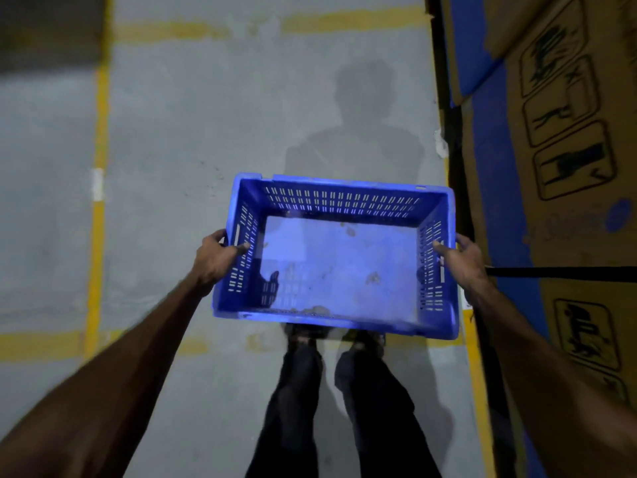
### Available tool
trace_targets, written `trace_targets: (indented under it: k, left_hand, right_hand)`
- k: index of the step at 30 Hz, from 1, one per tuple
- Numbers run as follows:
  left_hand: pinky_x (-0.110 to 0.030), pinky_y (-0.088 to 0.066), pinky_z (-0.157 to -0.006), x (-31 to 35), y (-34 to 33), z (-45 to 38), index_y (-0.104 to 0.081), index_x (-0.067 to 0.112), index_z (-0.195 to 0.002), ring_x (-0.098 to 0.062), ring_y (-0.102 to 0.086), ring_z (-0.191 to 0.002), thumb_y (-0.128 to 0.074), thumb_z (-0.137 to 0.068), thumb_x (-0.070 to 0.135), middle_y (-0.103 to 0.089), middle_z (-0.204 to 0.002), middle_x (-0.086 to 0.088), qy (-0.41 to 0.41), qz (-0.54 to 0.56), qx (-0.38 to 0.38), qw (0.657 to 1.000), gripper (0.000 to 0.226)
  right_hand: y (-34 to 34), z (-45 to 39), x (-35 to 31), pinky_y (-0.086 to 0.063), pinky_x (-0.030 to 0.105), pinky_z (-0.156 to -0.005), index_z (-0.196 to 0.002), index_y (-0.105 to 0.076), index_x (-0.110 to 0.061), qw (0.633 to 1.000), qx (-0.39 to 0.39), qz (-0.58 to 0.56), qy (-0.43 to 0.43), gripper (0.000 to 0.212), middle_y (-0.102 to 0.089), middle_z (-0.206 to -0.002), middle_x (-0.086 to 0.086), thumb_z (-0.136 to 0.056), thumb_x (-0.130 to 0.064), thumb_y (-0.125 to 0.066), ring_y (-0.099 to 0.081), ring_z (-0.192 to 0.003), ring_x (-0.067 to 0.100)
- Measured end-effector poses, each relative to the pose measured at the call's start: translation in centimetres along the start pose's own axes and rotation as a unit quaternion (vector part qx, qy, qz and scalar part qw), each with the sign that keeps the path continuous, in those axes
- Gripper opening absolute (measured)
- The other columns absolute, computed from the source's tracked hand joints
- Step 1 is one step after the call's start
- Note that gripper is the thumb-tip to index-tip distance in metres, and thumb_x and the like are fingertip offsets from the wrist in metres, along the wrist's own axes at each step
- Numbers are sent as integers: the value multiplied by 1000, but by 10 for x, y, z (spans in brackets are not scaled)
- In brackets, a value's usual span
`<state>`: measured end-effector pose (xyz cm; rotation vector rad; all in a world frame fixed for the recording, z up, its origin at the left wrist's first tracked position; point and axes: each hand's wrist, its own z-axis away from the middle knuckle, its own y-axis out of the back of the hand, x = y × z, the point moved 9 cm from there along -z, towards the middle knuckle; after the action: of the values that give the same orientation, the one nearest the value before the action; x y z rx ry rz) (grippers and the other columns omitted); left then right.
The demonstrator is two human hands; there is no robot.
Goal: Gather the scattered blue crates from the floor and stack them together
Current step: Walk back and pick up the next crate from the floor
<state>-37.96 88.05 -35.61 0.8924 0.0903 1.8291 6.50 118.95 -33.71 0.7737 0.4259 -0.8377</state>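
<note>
Fingers of the left hand [215,257] curl over the left short wall of the blue crate [336,257], thumb inside; the right hand [460,258] grips the opposite wall the same way. Held level above the grey floor [206,132], the crate hangs over the person's feet, just left of stacked cardboard boxes [565,132]

FREE: grey floor [213,125] lay open ahead and to the left, crossed only by yellow lines [100,139] | BLOCKED: stacked cardboard boxes [565,139] walled the right side, just beside the right hand [460,262] | HELD: blue crate [339,257] spanned the room between both hands, above the feet [336,338]
</note>
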Motion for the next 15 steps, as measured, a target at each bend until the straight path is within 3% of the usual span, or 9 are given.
trace_targets:
  k: [2,6,11,15]
  left_hand:
    - [-52,-63,-83,14,27,32,-70,26,-118,-28,-78,-83,-82,-66,44,-80,-101,-3,-12,5,-4,1000,57]
    - [-55,-63,-80,44,79,105,-69,20,-120,-31,-78,-82,-83,-76,32,-80,-101,-6,-35,51,1,998,48]
    - [-59,-63,-80,63,150,189,-69,21,-120,-34,-78,-82,-79,-80,32,-80,-99,-7,-72,116,38,990,42]
    - [-62,-62,-78,68,189,232,-71,27,-113,-37,-77,-78,-77,-88,28,-80,-94,-8,-112,149,62,981,26]
  right_hand:
    - [6,31,-20,-57,37,-73,-118,-61,-19,1000,0,-5,10,26,-72,-104,9,-95,-21,-71,-69,-73,19]
    - [17,103,-59,-53,22,-50,-123,-65,-10,999,-4,-17,31,27,-70,-88,0,-98,-18,-68,-65,-53,2]
    - [38,188,-119,-48,15,-48,-123,-65,4,995,7,-40,93,27,-71,-69,-12,-99,-8,-64,-61,-50,-6]
    - [45,232,-157,-51,17,-51,-135,-60,-1,990,0,-44,137,40,-74,-93,7,-98,-15,-68,-66,-57,-4]
